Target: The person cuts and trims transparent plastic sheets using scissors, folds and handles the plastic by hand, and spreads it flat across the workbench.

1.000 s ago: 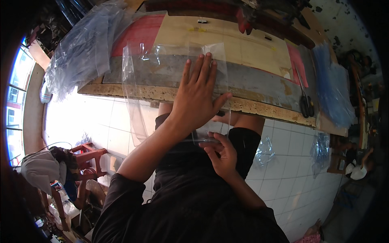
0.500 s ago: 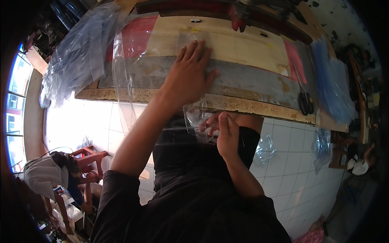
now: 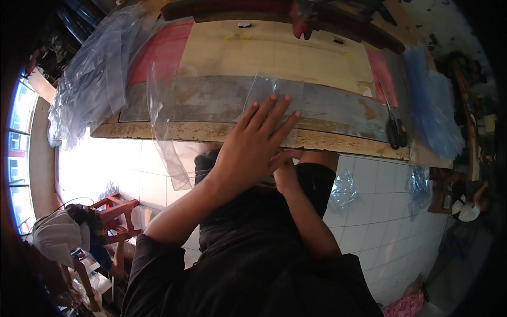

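My left hand (image 3: 253, 140) lies with fingers spread over a clear plastic piece (image 3: 262, 87) at the near edge of the worktable. Further left, a clear plastic strip (image 3: 165, 132) hangs down past that edge; whether both belong to one sheet I cannot tell. My right hand (image 3: 285, 177) is low in front of my lap, just below the table edge. The left hand covers its fingers, so what it holds, if anything, is hidden. Beneath the plastic is the grey strip (image 3: 211, 103) of the tabletop, with a cream-coloured panel (image 3: 274, 50) beyond it.
Black-handled scissors (image 3: 396, 132) lie at the table's right. Clear plastic sheets (image 3: 92, 79) are heaped at the left, bluish ones (image 3: 433, 111) at the right. A dark red machine bar (image 3: 227, 11) crosses the back. A reddish stool (image 3: 117, 214) stands on the floor at left.
My left hand has slid toward me from the cream panel to the table edge, and the clear plastic has come with it. My right hand is now partly behind the left.
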The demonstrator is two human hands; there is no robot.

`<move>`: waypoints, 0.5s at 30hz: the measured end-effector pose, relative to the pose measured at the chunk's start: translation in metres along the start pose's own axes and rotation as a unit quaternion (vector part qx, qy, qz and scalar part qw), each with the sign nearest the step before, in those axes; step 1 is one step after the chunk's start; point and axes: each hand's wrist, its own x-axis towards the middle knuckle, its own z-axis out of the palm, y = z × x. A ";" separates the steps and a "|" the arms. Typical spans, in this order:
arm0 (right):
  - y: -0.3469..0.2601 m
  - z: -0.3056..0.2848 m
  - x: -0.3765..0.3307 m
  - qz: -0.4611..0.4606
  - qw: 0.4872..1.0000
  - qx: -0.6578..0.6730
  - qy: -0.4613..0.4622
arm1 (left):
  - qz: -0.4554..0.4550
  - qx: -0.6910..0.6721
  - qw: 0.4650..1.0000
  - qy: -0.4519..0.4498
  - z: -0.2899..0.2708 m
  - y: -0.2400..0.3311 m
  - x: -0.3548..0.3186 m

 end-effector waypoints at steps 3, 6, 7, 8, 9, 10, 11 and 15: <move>0.014 -0.006 0.009 0.006 1.000 -0.019 -0.002 | -0.004 0.032 0.999 -0.002 0.002 0.010 -0.011; 0.012 0.000 0.012 0.042 0.999 0.035 0.007 | -0.022 0.034 0.999 0.008 0.000 0.019 -0.022; 0.013 0.000 0.010 0.038 0.999 0.034 0.007 | -0.023 0.057 0.998 0.006 0.000 0.022 -0.024; 0.016 -0.001 0.007 0.051 0.999 -0.011 0.010 | -0.024 0.080 0.996 0.004 0.000 0.024 -0.026; 0.017 -0.002 0.002 0.065 0.996 -0.055 0.013 | -0.022 0.082 0.996 0.008 -0.001 0.027 -0.029; 0.017 -0.002 -0.003 0.060 0.997 -0.056 0.010 | -0.029 0.078 0.996 0.009 -0.002 0.029 -0.032; 0.017 -0.004 -0.009 0.070 0.989 -0.132 -0.012 | -0.037 0.075 0.996 0.010 -0.004 0.029 -0.033; 0.009 -0.005 -0.039 0.105 0.984 -0.111 -0.088 | -0.030 0.092 0.995 0.034 -0.017 0.024 -0.025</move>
